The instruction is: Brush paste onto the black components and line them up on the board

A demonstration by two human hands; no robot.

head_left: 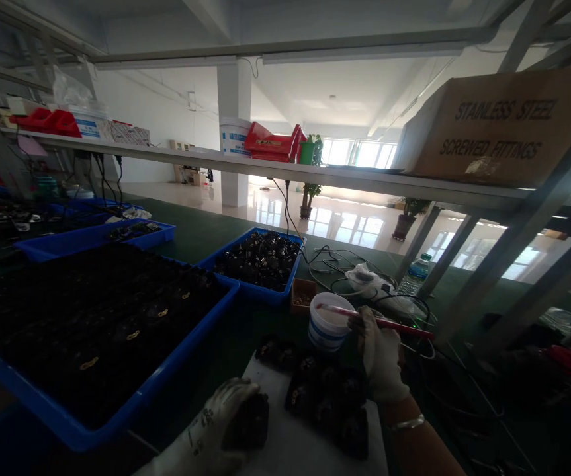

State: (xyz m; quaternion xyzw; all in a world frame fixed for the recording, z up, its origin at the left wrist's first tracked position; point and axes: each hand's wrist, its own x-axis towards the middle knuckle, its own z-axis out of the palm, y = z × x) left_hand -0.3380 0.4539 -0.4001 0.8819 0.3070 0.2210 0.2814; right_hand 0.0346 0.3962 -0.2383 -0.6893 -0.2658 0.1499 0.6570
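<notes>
Closest to the camera, at 7 o'clock, the left hand [206,426] in a white work glove with dark printing on its back, too small to read, is curled shut around a lumpy black moulded part [251,422], which rests on a white board [285,413]. More black parts [327,396], some with gold-coloured metal spots, sit in a cluster on the same board.

At 5 o'clock, the right hand [379,354] wears a thinner white glove and pinches a slim red-handled brush [379,320] between thumb and fingers, its tip pointing left above a white plastic tub with blue bands [329,325]. A silver bangle [407,422] circles that wrist.

At 8 o'clock, a wide blue plastic tray [131,396] holds rows of black parts with small gold loops. Just past the tub at 12 o'clock, a smaller blue tray [270,295] is heaped with black pieces, beside a little brown box [302,294] of small bits. Black cables [335,268] and a clear water bottle [417,274] lie at 1 o'clock on the green bench top [200,231].

Overhead, a long white shelf [245,165] carries red plastic bins [270,142] and, at 2 o'clock, a cardboard carton [498,129] printed "STAINLESS STEEL SCREWED FITTINGS".
</notes>
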